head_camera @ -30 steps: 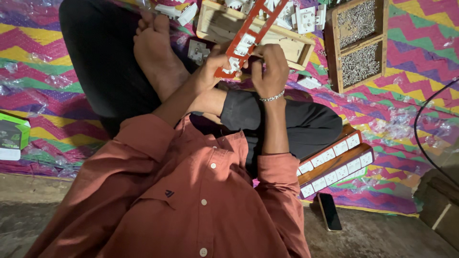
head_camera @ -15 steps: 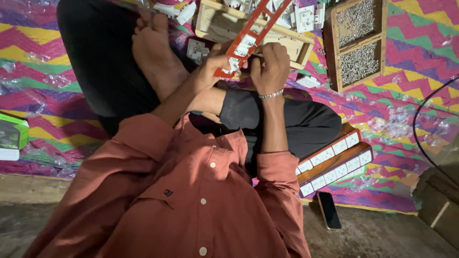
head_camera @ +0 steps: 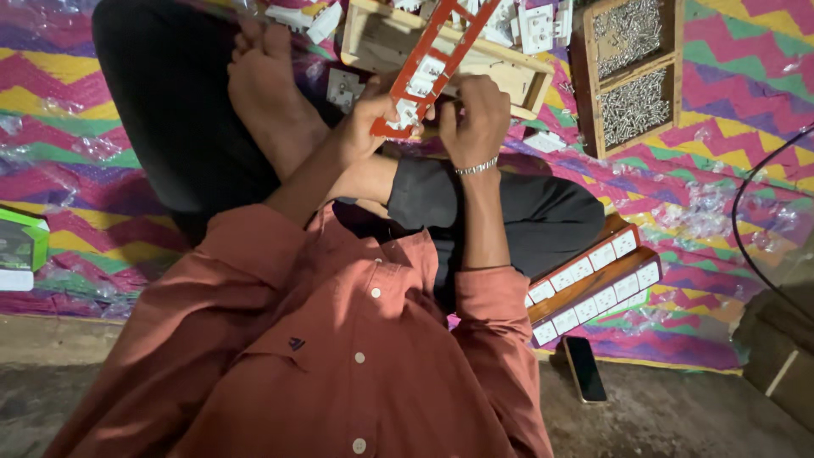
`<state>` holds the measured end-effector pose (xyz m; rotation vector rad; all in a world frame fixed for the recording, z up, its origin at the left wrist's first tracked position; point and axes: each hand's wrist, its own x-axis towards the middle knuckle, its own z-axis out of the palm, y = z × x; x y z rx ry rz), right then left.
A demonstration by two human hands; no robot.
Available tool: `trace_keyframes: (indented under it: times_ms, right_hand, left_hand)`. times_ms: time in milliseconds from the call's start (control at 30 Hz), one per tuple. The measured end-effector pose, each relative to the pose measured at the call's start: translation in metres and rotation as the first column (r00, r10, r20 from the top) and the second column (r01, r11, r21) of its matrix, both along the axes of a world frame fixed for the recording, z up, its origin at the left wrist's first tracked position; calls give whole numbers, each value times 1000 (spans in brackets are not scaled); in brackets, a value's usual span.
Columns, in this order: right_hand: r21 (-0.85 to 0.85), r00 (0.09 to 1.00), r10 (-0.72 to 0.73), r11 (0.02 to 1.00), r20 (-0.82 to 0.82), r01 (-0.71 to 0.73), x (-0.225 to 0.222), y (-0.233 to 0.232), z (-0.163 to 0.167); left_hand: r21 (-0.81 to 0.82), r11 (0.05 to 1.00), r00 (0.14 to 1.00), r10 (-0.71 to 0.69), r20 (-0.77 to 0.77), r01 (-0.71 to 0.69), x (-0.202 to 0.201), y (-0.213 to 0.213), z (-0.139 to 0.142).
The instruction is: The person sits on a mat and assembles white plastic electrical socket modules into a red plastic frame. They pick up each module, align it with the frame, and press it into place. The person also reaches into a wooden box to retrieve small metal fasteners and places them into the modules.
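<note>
At the far left a green box (head_camera: 19, 246) lay on the zigzag mat (head_camera: 102, 102). The person sat cross-legged, one bare foot (head_camera: 270, 93) turned up. The left hand (head_camera: 366, 119) was closed around the lower end of a red frame (head_camera: 432, 64) fitted with white sockets, held tilted above the lap. The right hand (head_camera: 476, 119), wearing a bracelet, pinched at the frame's edge with curled fingers. Further right stood a wooden tray of screws (head_camera: 632, 76), finished socket strips (head_camera: 593, 276) and a phone (head_camera: 585, 369).
</note>
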<state>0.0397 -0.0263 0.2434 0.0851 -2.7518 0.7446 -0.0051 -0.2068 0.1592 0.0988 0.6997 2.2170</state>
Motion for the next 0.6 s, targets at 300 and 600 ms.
trace_keyframes:
  times_ms: [300, 600]
  right_hand:
    - [-83, 1000, -8, 997, -2, 8, 0, -9, -10]
    - [-39, 997, 23, 999, 80, -20, 12, -10, -27]
  left_hand:
    - [-125, 933, 715, 167, -679, -337, 14, 0, -35]
    - [-204, 975, 983, 56, -177, -92, 10, -2, 4]
